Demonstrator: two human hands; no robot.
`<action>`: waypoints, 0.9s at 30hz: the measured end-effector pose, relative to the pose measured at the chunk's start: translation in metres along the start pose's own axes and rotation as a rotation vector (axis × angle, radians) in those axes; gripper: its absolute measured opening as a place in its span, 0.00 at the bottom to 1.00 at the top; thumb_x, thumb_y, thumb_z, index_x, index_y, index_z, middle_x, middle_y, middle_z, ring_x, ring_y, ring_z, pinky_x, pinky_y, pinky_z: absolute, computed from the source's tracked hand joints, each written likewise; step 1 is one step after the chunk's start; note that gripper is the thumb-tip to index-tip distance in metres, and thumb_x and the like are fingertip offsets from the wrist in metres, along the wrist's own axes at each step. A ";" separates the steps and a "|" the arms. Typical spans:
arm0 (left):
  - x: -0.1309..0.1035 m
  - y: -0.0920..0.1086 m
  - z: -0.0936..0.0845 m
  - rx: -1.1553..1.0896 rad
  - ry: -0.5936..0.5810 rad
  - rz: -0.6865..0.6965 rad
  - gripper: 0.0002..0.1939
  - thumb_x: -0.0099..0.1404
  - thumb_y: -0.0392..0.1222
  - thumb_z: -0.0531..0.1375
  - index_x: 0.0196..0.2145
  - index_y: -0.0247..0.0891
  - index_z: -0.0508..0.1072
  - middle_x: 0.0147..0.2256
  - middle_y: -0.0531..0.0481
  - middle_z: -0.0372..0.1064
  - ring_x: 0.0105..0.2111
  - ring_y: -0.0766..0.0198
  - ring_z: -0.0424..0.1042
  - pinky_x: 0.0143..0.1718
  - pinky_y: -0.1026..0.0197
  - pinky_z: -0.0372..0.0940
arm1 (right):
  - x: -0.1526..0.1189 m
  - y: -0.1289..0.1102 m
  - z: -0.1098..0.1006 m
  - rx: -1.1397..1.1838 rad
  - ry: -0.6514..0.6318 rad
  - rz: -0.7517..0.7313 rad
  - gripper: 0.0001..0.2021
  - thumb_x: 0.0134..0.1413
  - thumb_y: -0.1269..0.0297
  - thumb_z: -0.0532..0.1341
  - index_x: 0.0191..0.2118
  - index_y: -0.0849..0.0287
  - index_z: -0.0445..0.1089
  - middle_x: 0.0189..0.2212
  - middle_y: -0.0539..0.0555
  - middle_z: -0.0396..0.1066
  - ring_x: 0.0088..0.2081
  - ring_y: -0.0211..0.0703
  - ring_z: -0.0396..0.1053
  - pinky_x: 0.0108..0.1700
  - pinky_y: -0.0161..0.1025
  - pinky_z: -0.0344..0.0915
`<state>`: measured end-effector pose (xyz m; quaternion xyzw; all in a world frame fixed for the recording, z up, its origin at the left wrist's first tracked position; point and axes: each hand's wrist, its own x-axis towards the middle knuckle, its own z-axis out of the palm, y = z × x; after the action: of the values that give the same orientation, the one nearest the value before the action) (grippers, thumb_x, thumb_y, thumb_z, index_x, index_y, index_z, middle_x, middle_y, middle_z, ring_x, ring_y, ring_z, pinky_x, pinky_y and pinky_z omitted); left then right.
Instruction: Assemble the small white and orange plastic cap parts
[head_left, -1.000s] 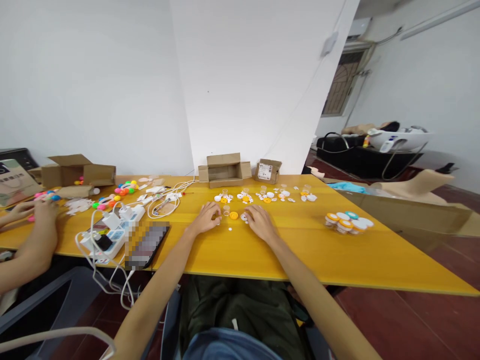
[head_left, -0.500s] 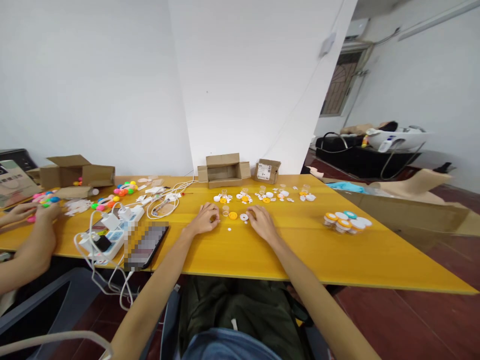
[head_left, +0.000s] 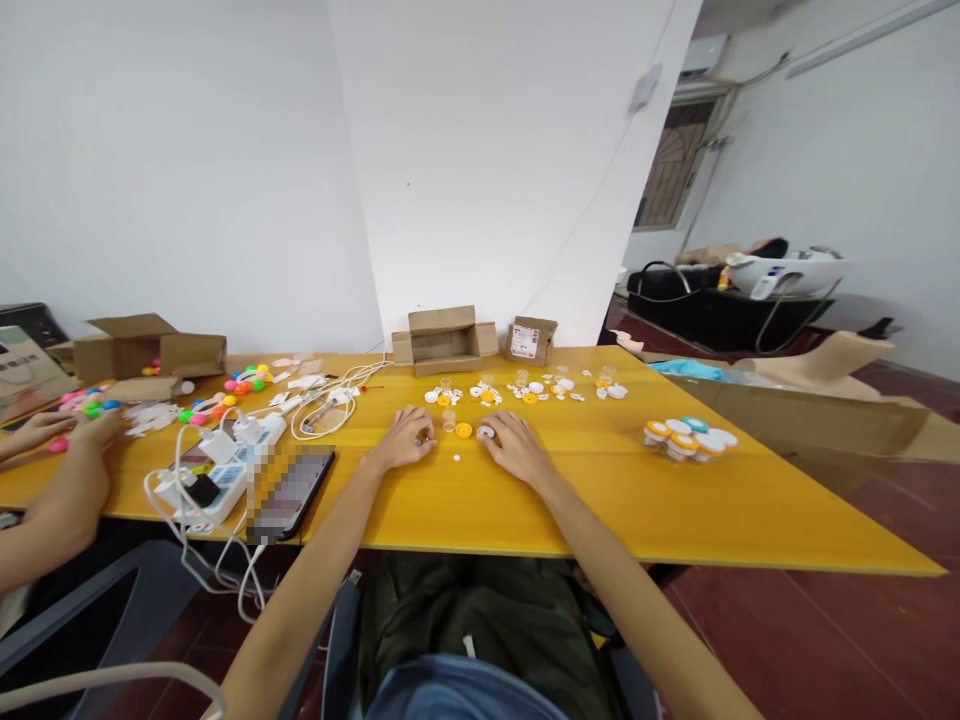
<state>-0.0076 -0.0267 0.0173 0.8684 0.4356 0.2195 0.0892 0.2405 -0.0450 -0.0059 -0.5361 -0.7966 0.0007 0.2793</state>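
My left hand point(head_left: 407, 440) rests on the yellow table with its fingers curled together; anything inside them is too small to make out. My right hand point(head_left: 516, 447) has its fingertips on a white round disc point(head_left: 487, 432), gripping its edge and partly covering it. Between the hands are an orange round lid point(head_left: 464, 430) and a clear small cup point(head_left: 449, 420). Closer to me lies a tiny white piece point(head_left: 457, 458).
Small white and orange parts point(head_left: 531, 397) lie in groups behind my hands, before two cardboard boxes point(head_left: 444, 345). Lidded containers point(head_left: 686, 441) cluster at right. A phone point(head_left: 292, 492) and power strip point(head_left: 238, 465) are at left, near another person's hands point(head_left: 86, 432).
My right hand has moved slightly left, its fingers coming over the white disc. My left hand stays nearly in place, fingers curled. The view has shifted a little.
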 end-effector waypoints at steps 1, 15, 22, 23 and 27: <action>0.000 0.000 0.000 0.000 0.003 0.000 0.03 0.63 0.40 0.60 0.31 0.41 0.70 0.39 0.48 0.69 0.45 0.54 0.62 0.51 0.49 0.56 | 0.000 0.000 0.000 0.008 0.005 0.000 0.11 0.63 0.65 0.56 0.46 0.54 0.74 0.47 0.58 0.74 0.49 0.49 0.68 0.51 0.44 0.62; -0.002 -0.004 0.000 -0.018 -0.002 -0.019 0.09 0.59 0.37 0.60 0.39 0.43 0.70 0.46 0.49 0.65 0.48 0.54 0.63 0.53 0.49 0.58 | -0.002 0.003 0.003 0.022 0.027 -0.014 0.10 0.61 0.66 0.59 0.46 0.53 0.74 0.45 0.58 0.76 0.49 0.51 0.70 0.50 0.45 0.64; -0.003 -0.004 -0.002 -0.045 -0.029 -0.046 0.16 0.57 0.34 0.58 0.43 0.44 0.69 0.53 0.48 0.60 0.53 0.51 0.62 0.55 0.47 0.58 | -0.002 0.001 0.002 0.052 0.006 -0.053 0.11 0.62 0.67 0.57 0.47 0.54 0.73 0.45 0.58 0.76 0.49 0.49 0.71 0.51 0.43 0.65; -0.003 -0.004 -0.003 -0.048 -0.030 -0.047 0.16 0.57 0.34 0.58 0.44 0.45 0.69 0.54 0.48 0.60 0.53 0.51 0.62 0.55 0.47 0.58 | -0.002 0.001 0.001 0.061 0.004 -0.061 0.11 0.63 0.67 0.56 0.47 0.54 0.73 0.45 0.58 0.76 0.49 0.48 0.71 0.51 0.43 0.65; -0.003 -0.004 -0.005 -0.070 -0.018 -0.060 0.16 0.57 0.35 0.58 0.45 0.45 0.68 0.54 0.48 0.61 0.55 0.50 0.62 0.56 0.46 0.57 | -0.003 0.000 -0.002 0.087 0.017 -0.075 0.11 0.63 0.68 0.56 0.46 0.53 0.73 0.44 0.57 0.76 0.48 0.48 0.71 0.51 0.43 0.66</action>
<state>-0.0142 -0.0263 0.0192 0.8532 0.4527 0.2239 0.1301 0.2422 -0.0483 -0.0059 -0.4930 -0.8130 0.0204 0.3091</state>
